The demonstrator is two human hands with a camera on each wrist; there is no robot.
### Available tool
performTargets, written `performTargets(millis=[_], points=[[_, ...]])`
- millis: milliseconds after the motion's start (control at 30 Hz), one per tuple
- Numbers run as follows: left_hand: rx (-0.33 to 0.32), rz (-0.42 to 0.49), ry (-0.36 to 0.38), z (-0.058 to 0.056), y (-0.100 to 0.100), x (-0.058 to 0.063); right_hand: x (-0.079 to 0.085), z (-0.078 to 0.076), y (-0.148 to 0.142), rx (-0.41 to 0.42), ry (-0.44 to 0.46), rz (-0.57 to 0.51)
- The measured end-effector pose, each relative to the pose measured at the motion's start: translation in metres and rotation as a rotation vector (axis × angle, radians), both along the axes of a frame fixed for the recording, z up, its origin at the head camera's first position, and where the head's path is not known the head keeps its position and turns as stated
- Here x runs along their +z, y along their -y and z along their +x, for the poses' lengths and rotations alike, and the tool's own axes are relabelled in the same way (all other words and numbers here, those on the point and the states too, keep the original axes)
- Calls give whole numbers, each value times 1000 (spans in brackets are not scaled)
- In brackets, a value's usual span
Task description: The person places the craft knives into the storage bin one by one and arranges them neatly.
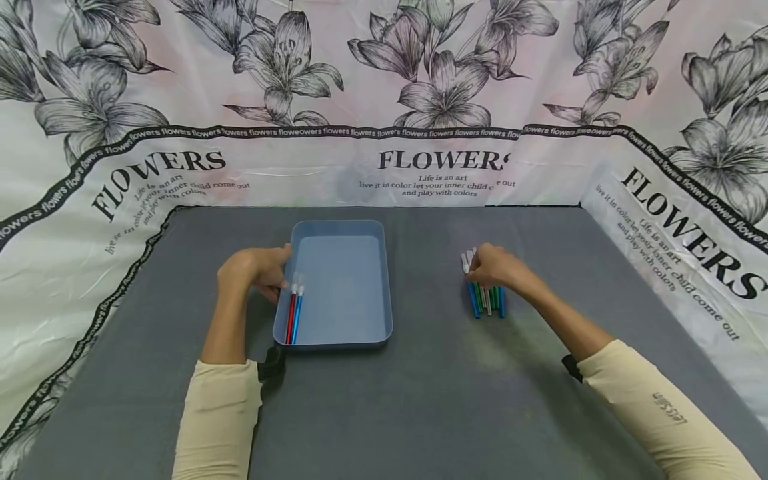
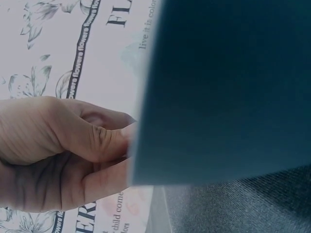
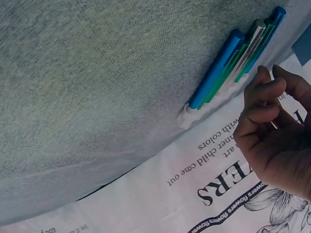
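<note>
We note a tray [image 1: 342,280] of smooth, matt plastic by its look, and within it two pens [image 1: 297,315] with glossy, plastic-looking barrels; the row of pens [image 3: 246,53] shows the same shine. We find the table cover [image 3: 97,73] a matt, rough-grained cloth, the printed sheet [image 1: 300,170] smooth and faintly glossy, and both sleeves [image 1: 217,420] soft-looking matt fabric.

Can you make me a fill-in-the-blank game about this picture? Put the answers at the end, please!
1. Inside the tray there are exactly ____ pens.
2. In the tray, a blue pen lies beside a ____ one.
3. The person's ____ hand is at the tray's side, while the other hand is at the group of pens outside it.
4. The big word printed on the patterned sheet is ____.

Missing words: two; red; left; FLOWERS.
</note>
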State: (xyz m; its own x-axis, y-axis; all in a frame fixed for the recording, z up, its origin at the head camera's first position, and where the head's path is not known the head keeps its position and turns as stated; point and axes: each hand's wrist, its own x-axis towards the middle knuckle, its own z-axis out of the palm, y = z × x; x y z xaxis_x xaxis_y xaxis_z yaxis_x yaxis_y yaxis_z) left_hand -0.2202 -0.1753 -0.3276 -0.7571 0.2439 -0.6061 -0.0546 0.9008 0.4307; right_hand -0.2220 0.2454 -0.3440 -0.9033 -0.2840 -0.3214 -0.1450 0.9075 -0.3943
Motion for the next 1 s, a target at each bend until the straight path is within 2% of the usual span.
performTargets(millis=[233, 500, 867, 1000], points=[[-10, -12, -12, -1, -1, 0, 0, -2, -2, -18, 11, 68], [9, -6, -19, -2, -3, -1, -1, -2, -3, -29, 25, 107], [14, -14, -12, -2, 1, -2, -5, -6, 18, -86, -10, 246], [30, -2, -7, -1, 1, -1, -7, -7, 22, -94, -15, 254]])
